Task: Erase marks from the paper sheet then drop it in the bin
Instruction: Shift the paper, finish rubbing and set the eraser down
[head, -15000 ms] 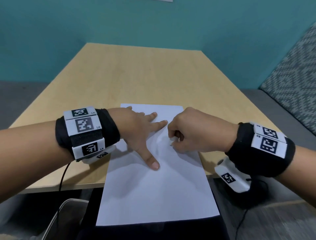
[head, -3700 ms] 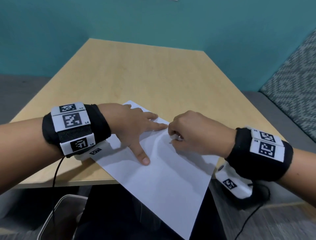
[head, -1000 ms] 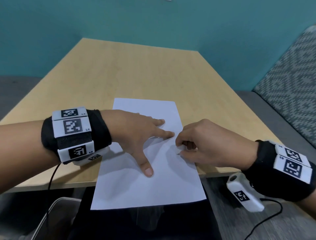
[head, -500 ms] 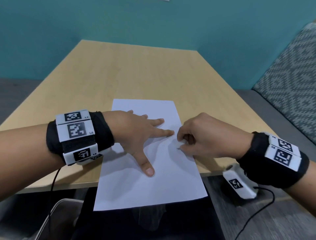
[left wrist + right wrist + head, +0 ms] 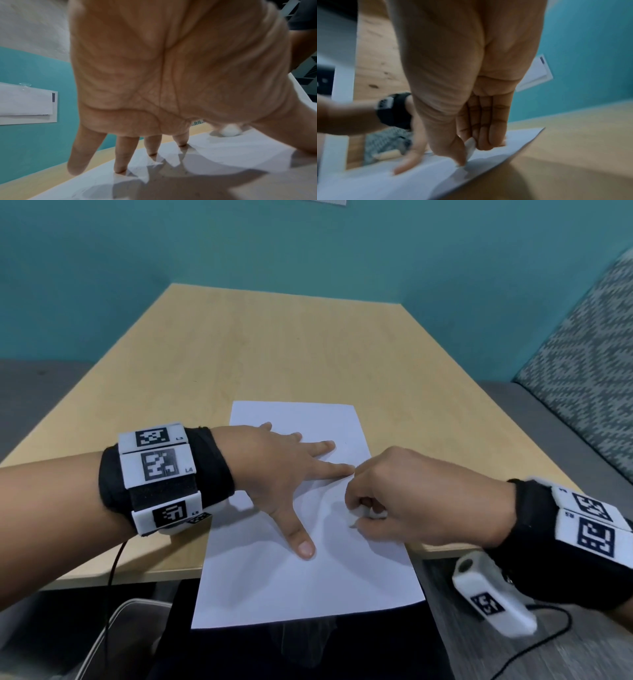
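left wristband tags [image 5: 156, 470] marked L3, L4, probably L5

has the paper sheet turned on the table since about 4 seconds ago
Yes. Back then the paper sheet lay skewed across the table's near edge; now its sides run square to that edge, its overhanging end swung back toward the person's left.

One paper sheet [image 5: 308, 570] lies on one desk [image 5: 274, 344], with one white eraser [image 5: 352, 520] on it. Two hands are in view, left [image 5: 274, 470] and right [image 5: 421, 501]. One bin [image 5: 102, 642] stands below.
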Demonstrator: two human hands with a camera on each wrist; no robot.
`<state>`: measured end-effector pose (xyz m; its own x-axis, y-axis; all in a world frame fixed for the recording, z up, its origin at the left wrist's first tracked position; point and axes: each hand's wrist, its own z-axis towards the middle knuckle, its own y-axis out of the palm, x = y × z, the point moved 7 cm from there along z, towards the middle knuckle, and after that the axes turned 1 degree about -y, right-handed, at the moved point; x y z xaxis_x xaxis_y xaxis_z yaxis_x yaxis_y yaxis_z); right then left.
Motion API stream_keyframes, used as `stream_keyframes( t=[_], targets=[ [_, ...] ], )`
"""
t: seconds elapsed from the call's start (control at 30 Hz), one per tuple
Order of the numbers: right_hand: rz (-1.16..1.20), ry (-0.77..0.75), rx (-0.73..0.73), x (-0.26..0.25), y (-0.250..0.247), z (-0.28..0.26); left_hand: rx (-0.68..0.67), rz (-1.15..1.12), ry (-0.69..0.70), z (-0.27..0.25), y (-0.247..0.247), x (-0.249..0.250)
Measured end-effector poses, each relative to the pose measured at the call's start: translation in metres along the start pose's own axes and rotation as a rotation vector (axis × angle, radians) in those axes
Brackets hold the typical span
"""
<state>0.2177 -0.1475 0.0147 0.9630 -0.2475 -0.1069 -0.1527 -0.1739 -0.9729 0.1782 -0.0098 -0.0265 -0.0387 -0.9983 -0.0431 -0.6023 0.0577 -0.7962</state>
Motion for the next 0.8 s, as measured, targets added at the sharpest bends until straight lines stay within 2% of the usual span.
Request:
stream_keyframes(
  t=[0.13, 0.3, 0.5, 0.67, 0.8],
  targets=[
    [-0.054, 0.078, 0.063, 0.019, -0.010, 0.008, -0.002, -0.002, -0.002, 0.000, 0.000, 0.000],
    [-0.030, 0.004, 0.044, -0.010, -0.002, 0.004, -0.006, -0.015, -0.006, -0.001, 0.002, -0.001],
    [0.016, 0.134, 0.104, 0.023, -0.009, 0.007, -0.011, -0.011, -0.019, 0.001, 0.000, -0.001],
    [0.016, 0.085, 0.093, 0.008, -0.003, 0.005, -0.014, -0.005, -0.021, 0.003, 0.002, -0.002],
    [0.013, 0.138, 0.113, 0.017, -0.009, 0.010, -0.031, -0.007, -0.032, 0.002, 0.002, -0.002]
  ],
)
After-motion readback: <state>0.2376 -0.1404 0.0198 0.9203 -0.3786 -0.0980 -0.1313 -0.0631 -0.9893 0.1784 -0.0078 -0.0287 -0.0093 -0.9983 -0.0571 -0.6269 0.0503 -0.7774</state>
